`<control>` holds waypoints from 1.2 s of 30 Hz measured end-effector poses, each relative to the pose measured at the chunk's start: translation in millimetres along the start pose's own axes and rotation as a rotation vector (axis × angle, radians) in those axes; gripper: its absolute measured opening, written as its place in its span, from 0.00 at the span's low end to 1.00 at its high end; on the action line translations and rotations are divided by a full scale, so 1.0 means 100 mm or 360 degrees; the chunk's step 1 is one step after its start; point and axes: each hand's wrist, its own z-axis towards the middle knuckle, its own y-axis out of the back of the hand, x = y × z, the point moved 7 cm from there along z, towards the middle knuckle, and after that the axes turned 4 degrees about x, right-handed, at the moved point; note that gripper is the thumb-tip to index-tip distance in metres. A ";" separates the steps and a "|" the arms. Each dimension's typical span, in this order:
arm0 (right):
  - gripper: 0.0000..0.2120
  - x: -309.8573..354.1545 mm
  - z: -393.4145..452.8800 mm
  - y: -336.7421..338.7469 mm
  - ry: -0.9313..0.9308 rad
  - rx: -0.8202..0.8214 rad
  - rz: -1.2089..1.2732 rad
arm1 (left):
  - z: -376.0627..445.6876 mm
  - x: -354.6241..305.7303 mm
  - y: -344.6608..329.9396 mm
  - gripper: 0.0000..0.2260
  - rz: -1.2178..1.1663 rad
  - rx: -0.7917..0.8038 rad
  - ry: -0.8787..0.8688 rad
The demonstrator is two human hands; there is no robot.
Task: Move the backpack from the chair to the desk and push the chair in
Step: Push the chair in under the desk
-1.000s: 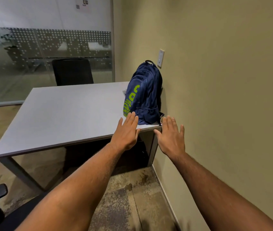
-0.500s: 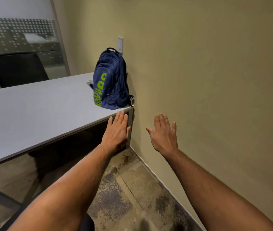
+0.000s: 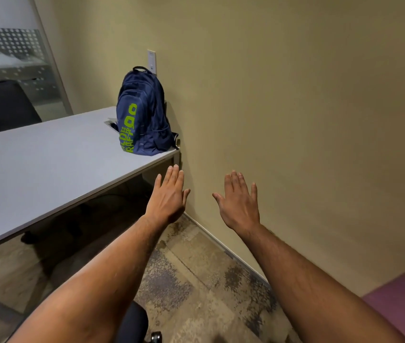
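Note:
The navy backpack (image 3: 144, 115) with lime-green lettering stands upright on the right-hand corner of the pale grey desk (image 3: 48, 164), leaning against the beige wall. My left hand (image 3: 169, 196) hovers flat with fingers apart just below and in front of that desk corner, apart from the bag. My right hand (image 3: 239, 201) is spread open to the right, in front of the wall, holding nothing. A black chair (image 3: 132, 323) shows only as a seat edge and a caster at the bottom, under my left forearm.
A second black chair (image 3: 1, 105) sits beyond the desk's far side, in front of a frosted glass partition (image 3: 11, 58). A white wall plate (image 3: 151, 61) is above the bag. Mottled carpet (image 3: 196, 280) covers the floor; a maroon surface (image 3: 404, 305) is at the bottom right.
Both hands have come back from the desk corner and away from the backpack. The view has swung right, so the desk and bag now lie further left.

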 end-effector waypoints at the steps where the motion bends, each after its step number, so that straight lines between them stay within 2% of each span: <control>1: 0.34 0.00 -0.06 0.00 -0.0008 0.0001 0.0004 | -0.04 -0.02 0.00 0.28 -0.0009 -0.0005 -0.0012; 11: 0.35 0.17 -1.61 -0.09 -0.0256 0.0051 0.0006 | -1.40 -0.23 -0.08 0.29 -0.0105 0.0100 -0.0218; 16: 0.35 0.48 -2.35 -0.10 -0.0310 0.0119 -0.0028 | -2.11 -0.15 -0.03 0.29 -0.0138 0.0109 -0.0289; 24: 0.34 1.10 -2.97 0.28 -0.0359 0.0056 -0.0040 | -2.70 0.12 0.26 0.29 -0.0175 0.0052 -0.0373; 36: 0.34 2.00 -4.06 0.53 -0.0632 -0.0019 -0.0015 | -3.74 0.64 0.61 0.29 -0.0200 0.0072 -0.0617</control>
